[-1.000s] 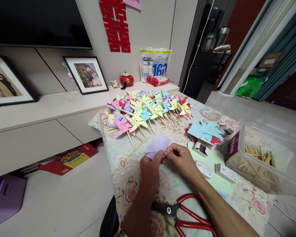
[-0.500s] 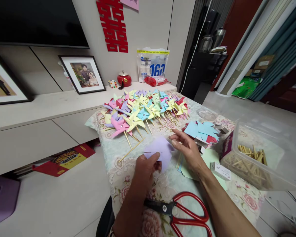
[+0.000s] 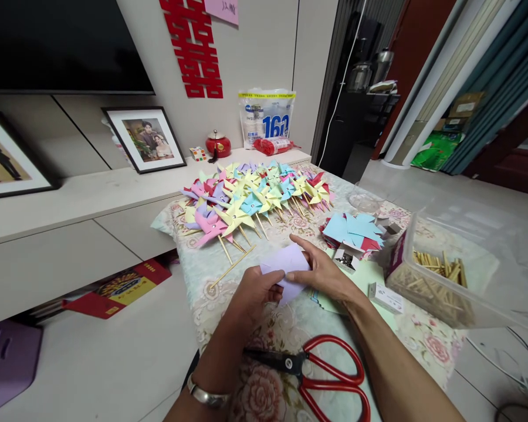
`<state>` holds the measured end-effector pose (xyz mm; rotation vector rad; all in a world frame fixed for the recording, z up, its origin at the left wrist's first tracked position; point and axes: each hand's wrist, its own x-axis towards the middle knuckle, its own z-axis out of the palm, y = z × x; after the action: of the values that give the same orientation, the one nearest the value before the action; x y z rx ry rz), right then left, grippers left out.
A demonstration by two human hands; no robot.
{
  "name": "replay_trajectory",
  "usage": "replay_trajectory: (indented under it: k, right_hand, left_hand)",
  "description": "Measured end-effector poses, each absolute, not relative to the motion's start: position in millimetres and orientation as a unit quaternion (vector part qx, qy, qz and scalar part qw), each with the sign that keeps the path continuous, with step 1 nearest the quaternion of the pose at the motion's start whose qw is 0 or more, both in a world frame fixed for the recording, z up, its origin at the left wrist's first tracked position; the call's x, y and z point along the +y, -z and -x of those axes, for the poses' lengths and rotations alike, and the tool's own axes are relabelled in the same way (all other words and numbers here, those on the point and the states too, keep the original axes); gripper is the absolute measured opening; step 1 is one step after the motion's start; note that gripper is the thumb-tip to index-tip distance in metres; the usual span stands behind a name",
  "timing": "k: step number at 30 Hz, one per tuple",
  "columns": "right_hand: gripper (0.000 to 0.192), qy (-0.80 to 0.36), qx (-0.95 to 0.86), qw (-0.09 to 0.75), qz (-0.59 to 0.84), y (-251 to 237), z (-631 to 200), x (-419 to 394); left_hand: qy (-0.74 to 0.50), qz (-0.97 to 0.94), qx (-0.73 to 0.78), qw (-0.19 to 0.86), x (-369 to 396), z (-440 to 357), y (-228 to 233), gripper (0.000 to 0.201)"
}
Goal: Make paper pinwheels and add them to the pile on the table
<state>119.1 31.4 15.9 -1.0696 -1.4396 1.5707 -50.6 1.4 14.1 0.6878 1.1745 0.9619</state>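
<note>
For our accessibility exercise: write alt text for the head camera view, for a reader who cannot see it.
Two hands, left hand and right hand, hold a lilac paper piece over a floral tablecloth. Behind lies a heap of paper pinwheels on sticks; red scissors lie near the wrists, and a clear tub of sticks stands right.

Pinwheels [image 3: 255,196] behind paper sheet [image 3: 286,264], scissors [image 3: 317,372] in front, stick box [image 3: 444,275] right

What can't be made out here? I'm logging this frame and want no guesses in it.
- Lilac paper, head view: its near part is covered by the left hand and right hand.
- Red scissors: handle loops cut off by the bottom edge.
- Small open box: contents too small to identify.
- Pink note: writing unreadable, cut off by the top edge.
</note>
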Motion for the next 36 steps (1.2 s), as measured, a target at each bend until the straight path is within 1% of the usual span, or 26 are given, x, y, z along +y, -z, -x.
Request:
replay_trajectory:
  k: [4,8,11,13,16,20,24,31,34,36]
  right_hand:
    - [0.091,-0.51,-0.623,0.366,0.467,-13.6,-117.8,32.8]
    - [0.089,-0.486,-0.62,0.366,0.495,-13.2,-116.1,32.5]
    - [0.089,-0.5,-0.593,0.384,0.501,-11.3,-115.4,33.2]
    - [0.09,-0.518,-0.562,0.407,0.5,-11.2,-114.9,34.3]
    - [0.09,-0.544,-0.506,0.448,0.498,-13.5,-114.1,35.7]
    - [0.089,-0.578,-0.447,0.487,0.479,-14.4,-113.8,37.1]
    - [0.086,-0.605,-0.429,0.487,0.461,-10.3,-114.8,38.6]
    - [0.084,-0.616,-0.438,0.468,0.458,-10.3,-114.3,38.7]
    - [0.076,-0.622,-0.438,0.465,0.453,-14.6,-114.0,36.4]
    - [0.069,-0.646,-0.439,0.452,0.43,-18.2,-115.1,34.7]
  left_hand:
    - [-0.408,-0.317,0.544,0.662,5.0,49.6,-14.3,0.017]
    - [-0.389,-0.327,0.559,0.655,8.8,49.8,-15.4,0.022]
    - [-0.396,-0.342,0.56,0.642,10.8,50.0,-17.5,0.028]
    - [-0.409,-0.353,0.551,0.636,11.5,49.2,-17.8,0.028]
    - [-0.438,-0.351,0.499,0.66,11.7,44.5,-15.6,0.027]
    - [-0.487,-0.307,0.453,0.68,11.6,32.8,-12.9,0.036]
    - [-0.524,-0.297,0.454,0.656,10.5,25.0,-10.6,0.037]
    - [-0.544,-0.296,0.464,0.634,6.8,26.0,-0.2,0.036]
    - [-0.546,-0.289,0.466,0.634,7.2,27.4,2.0,0.037]
    - [-0.549,-0.283,0.457,0.641,7.8,29.2,3.3,0.039]
